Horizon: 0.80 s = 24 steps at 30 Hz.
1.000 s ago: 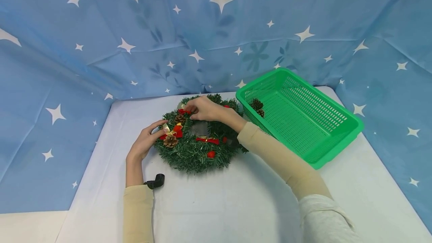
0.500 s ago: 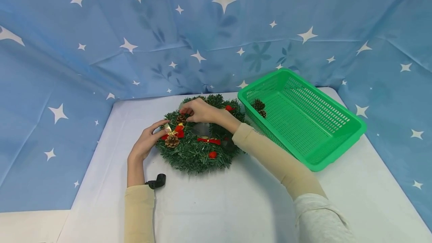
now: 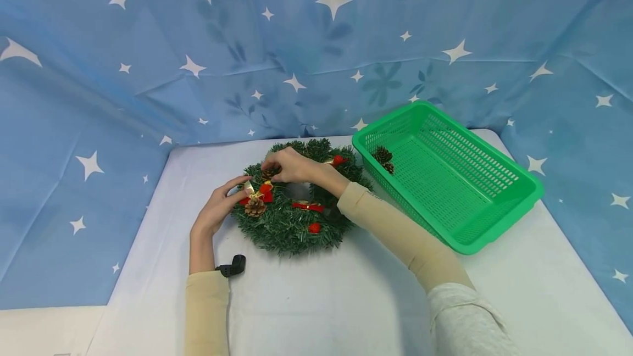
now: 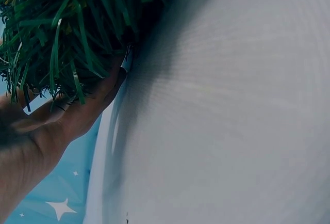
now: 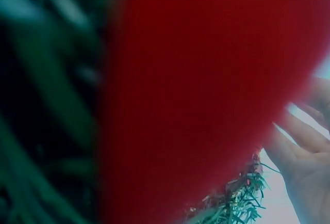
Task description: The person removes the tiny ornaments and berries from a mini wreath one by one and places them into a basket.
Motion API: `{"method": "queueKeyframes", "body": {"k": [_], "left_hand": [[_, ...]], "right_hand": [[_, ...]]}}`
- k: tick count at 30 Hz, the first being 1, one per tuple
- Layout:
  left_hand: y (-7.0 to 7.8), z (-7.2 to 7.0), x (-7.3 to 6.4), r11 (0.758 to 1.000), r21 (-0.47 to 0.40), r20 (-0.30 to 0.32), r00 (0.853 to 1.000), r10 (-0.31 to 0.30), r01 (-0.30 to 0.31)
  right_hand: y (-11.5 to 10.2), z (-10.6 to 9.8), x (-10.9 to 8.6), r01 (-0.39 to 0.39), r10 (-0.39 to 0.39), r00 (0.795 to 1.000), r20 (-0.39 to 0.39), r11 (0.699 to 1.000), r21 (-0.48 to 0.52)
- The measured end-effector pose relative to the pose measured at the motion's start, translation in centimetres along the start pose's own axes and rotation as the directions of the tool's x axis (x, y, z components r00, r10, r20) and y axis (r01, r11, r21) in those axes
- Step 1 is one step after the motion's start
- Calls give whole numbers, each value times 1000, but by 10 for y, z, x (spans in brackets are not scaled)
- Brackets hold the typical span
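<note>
A green wreath (image 3: 292, 235) lies on the white table, trimmed with red bows (image 3: 307, 207), red berries (image 3: 314, 228) and pine cones (image 3: 255, 207). My left hand (image 3: 216, 206) grips its left rim, beside a red and gold bow. Green needles partly cover that hand's fingers in the left wrist view. At the upper left of the ring, my right hand (image 3: 290, 165) pinches a brown pine cone (image 3: 270, 173) with thumb and fingers. A blurred red patch (image 5: 206, 79) fills most of the right wrist view, with wreath needles (image 5: 242, 198) below it.
A green plastic basket (image 3: 465, 246) stands right of the wreath, a couple of pine cones (image 3: 382, 154) in its left corner. Blue star-print cloth (image 3: 316, 70) hangs behind the table. A black device (image 3: 232, 266) is strapped to the left wrist.
My right hand has shifted slightly left and toward me over the wreath, from the red bow to the pine cone. The left hand keeps its place on the rim.
</note>
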State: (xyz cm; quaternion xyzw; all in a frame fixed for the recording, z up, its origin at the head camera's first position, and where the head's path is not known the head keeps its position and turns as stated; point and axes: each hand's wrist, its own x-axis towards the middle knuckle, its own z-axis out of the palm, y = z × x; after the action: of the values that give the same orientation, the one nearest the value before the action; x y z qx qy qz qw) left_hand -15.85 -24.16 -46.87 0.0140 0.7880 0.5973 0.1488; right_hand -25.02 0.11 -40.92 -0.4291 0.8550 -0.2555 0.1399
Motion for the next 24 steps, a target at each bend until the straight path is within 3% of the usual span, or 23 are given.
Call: {"method": "queueKeyframes", "body": {"k": [24], "left_hand": [[2, 0, -1, 1000, -3, 0, 1000, -9, 9]], "right_hand": [[-4, -4, -1, 2, -2, 999, -34, 1000, 2]]}}
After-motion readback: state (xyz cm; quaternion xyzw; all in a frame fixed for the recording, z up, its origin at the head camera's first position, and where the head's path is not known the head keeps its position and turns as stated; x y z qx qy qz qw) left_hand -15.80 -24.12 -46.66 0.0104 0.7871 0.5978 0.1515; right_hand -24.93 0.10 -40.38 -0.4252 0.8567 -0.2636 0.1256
